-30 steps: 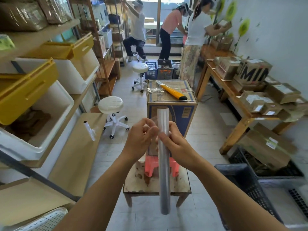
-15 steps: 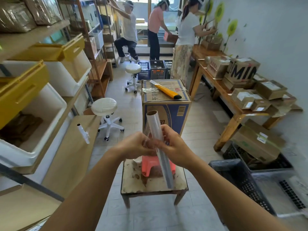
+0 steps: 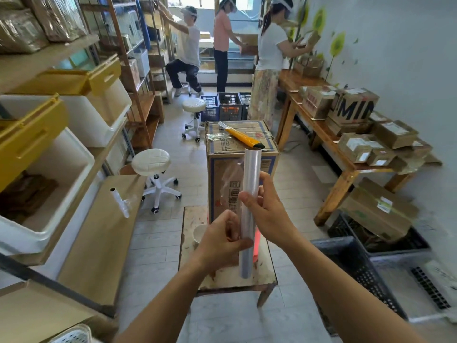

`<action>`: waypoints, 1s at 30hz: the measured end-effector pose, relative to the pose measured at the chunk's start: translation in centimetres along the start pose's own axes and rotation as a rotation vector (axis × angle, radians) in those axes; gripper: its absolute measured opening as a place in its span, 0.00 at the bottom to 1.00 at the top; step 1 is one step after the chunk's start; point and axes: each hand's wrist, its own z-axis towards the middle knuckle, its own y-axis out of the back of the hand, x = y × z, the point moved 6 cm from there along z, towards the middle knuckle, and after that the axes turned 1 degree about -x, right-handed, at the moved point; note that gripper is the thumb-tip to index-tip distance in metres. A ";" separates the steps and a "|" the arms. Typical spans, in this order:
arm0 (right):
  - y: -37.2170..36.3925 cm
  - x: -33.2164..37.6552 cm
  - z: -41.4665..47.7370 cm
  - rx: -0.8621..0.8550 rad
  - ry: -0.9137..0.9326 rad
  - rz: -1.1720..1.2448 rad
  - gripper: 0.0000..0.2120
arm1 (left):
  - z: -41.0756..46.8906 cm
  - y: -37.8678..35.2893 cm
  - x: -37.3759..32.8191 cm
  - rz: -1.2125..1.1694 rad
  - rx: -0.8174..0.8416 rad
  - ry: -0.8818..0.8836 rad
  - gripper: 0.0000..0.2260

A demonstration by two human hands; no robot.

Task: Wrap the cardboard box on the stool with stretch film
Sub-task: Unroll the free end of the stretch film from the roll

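While the leading edge of the film is being freed, the left hand (image 3: 222, 241) is shown with thumb and fingers pinched on a loose translucent flap. The roll of stretch film (image 3: 250, 194) is held nearly upright just to the right of it, and the right hand (image 3: 269, 211) is wrapped round its middle. The cardboard box (image 3: 215, 157) is seen directly behind the roll, standing on end over the wooden stool (image 3: 191, 219). A red object shows under it, though how it supports the box cannot be told. The step in hand is judged to be the start of the wrap, since no film from this roll is yet laid on the box. For the next move, the flap would need to be drawn out and anchored against one face.

At the left, white bins with yellow lids (image 3: 49, 154), a small spare roll (image 3: 120, 203) and a white swivel stool (image 3: 151, 161) are shown. A white cup (image 3: 199, 233) stands on the wooden stool, just beside the box. A yellow utility knife (image 3: 243, 137) lies on the box top and would probably have to be removed. At the right, black crates (image 3: 356, 266) and a bench of parcels (image 3: 329, 142) narrow the passage round the stool.
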 end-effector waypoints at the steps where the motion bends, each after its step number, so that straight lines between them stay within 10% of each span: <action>1: 0.4 0.0 0.1 -0.020 0.005 -0.016 0.21 | 0.0 -0.2 0.3 0.014 -0.014 0.011 0.13; 11: 2.8 -0.3 -0.1 -0.082 0.022 -0.085 0.23 | 0.7 -1.2 0.0 0.179 0.059 -0.005 0.09; 30: 9.6 2.7 -0.9 -0.413 0.146 -0.314 0.28 | 0.2 -7.1 -0.3 0.105 -0.289 0.001 0.07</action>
